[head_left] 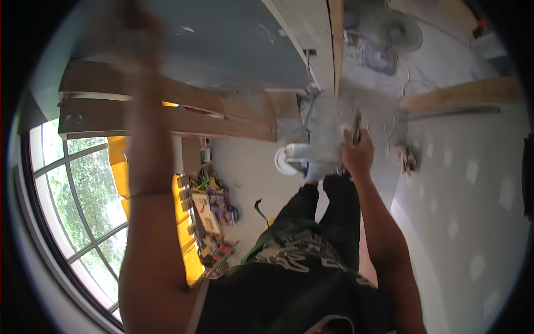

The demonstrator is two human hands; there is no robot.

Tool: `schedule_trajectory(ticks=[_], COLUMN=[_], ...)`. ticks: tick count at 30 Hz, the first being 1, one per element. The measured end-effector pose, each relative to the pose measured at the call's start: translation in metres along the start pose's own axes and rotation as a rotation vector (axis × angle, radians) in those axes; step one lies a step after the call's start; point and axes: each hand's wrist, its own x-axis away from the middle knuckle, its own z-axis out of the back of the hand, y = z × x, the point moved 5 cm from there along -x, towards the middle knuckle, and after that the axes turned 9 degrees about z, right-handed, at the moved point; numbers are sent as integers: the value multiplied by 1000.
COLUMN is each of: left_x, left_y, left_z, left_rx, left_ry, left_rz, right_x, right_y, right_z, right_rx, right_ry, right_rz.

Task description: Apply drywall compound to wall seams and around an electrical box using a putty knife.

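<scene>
My right hand [357, 156] is at the right edge of a grey metal ladder top [322, 131], below me. Its fingers curl around a dark slim tool [356, 129] that sticks up out of the fist. My left hand [132, 30] is raised high at the upper left against a blue-grey surface [222, 44]. It is badly blurred, so its fingers and anything in it cannot be made out. My legs in black trousers [328, 206] stand just under the ladder top.
An arched window [72, 195] fills the left. Long wooden planks [167, 114] lie beside it, and another plank [461, 92] at the right. A heap of tools and boxes [210, 217] sits on the floor. A fan [396, 30] stands at the top, a patched white wall [473, 195] to the right.
</scene>
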Motion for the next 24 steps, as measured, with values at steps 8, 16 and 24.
schedule_trajectory(ticks=[8,16,24], left_x=[399,424,402], left_y=[130,145,161], left_z=[-121,-47,-43], left_rx=[636,717,686], left_ry=[-1395,-1083,-998], left_rz=[626,1030,913], right_x=[6,7,-3], right_y=[-1,1,19], right_z=[-7,-7,-1], right_rx=[-142,-67,123], right_ry=[73,116,198], right_rz=[98,202,260])
